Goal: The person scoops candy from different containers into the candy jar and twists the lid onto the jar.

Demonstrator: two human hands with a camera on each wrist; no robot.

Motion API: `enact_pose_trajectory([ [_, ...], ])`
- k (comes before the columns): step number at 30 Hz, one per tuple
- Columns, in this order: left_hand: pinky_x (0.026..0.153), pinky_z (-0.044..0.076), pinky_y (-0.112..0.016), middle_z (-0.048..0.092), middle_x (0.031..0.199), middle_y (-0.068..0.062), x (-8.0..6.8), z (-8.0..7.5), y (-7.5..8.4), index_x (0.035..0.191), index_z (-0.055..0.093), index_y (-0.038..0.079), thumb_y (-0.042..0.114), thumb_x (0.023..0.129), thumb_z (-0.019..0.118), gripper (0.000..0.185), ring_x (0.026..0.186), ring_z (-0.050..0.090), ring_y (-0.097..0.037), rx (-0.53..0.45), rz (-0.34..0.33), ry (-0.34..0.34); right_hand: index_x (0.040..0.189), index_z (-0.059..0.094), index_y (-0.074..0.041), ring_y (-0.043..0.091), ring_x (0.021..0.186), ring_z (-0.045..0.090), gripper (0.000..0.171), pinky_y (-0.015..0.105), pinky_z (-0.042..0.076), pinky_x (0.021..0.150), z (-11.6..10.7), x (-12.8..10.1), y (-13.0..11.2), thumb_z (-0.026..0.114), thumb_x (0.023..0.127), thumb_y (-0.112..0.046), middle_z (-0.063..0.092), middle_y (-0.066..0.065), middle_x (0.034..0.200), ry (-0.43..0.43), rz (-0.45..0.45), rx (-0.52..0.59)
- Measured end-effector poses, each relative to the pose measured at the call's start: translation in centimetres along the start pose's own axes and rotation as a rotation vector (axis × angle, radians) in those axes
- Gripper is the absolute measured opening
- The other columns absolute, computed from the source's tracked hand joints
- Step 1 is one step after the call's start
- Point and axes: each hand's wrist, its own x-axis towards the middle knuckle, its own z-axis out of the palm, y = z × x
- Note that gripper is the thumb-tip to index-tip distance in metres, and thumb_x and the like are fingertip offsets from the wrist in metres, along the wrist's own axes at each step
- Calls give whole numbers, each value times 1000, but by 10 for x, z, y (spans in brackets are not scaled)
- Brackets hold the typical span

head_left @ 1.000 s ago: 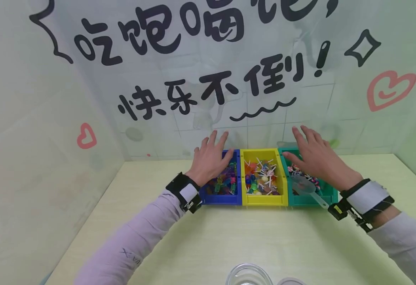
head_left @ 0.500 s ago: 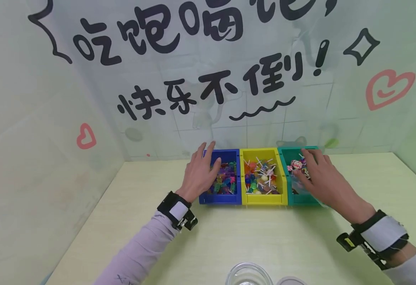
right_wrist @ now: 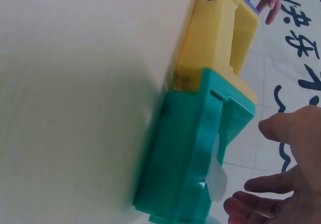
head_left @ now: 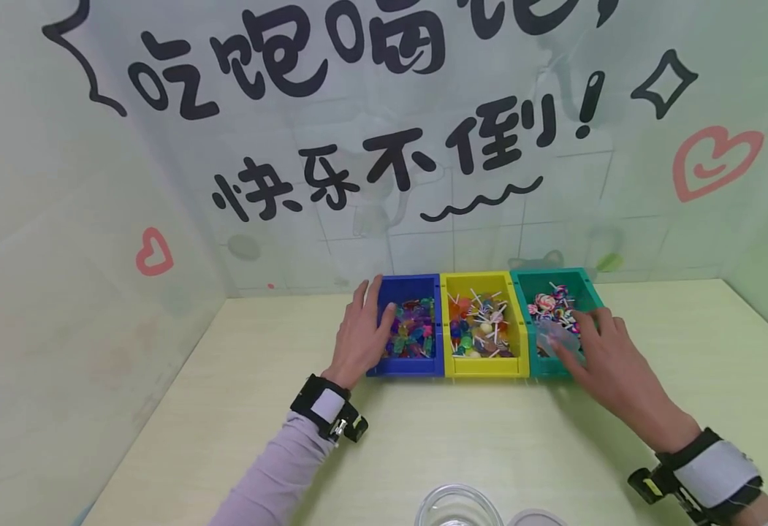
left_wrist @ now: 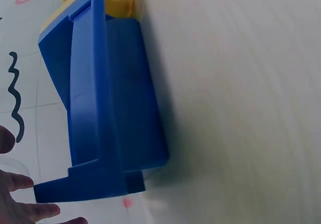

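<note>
This looks like a small booth dressed as a sweet counter; the wider building cannot be told. Pale side walls (head_left: 48, 307) and a whitish printed wall covering (head_left: 357, 252) with bold black Chinese lettering (head_left: 401, 169) enclose a light wood-grain table (head_left: 462, 431) bearing blue (head_left: 405, 367), yellow (head_left: 487, 367) and green plastic bins (head_left: 546, 367) of colourful sweets (head_left: 413, 329).

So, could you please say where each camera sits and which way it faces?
Head: head-worn, facing forward and down at blue plastic bin, yellow plastic bin, green plastic bin; left hand, right hand show.
Left wrist: worn there, facing blue bin; left hand partly visible.
Right wrist: worn there, facing green bin; both hands show.
Wrist views share the yellow bin.
</note>
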Motion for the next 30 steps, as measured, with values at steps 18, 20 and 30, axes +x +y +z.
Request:
enact_pose_trajectory([
  [18,99,33,-47,22,146,-11,-3,15,-7,145,7,21,42,94,33,61,126,35,-30,-155,-68,-56,111,40,14,16,47,37,50,24,31,38,10,-17,6,58,86,-25,33,24,96,12,113,95],
  [20,99,33,-46,22,146,-11,-2,16,-6,145,7,19,43,95,32,61,127,34,-29,-169,-84,-58,108,41,15,18,49,39,49,25,32,39,11,-17,7,59,85,-24,35,24,94,15,121,91],
  [30,105,25,-42,22,146,-15,-1,21,-12,144,7,6,35,97,29,59,132,24,-27,-261,-142,-80,95,46,12,21,56,41,38,27,33,44,13,-14,8,64,82,-19,41,20,84,5,130,73],
])
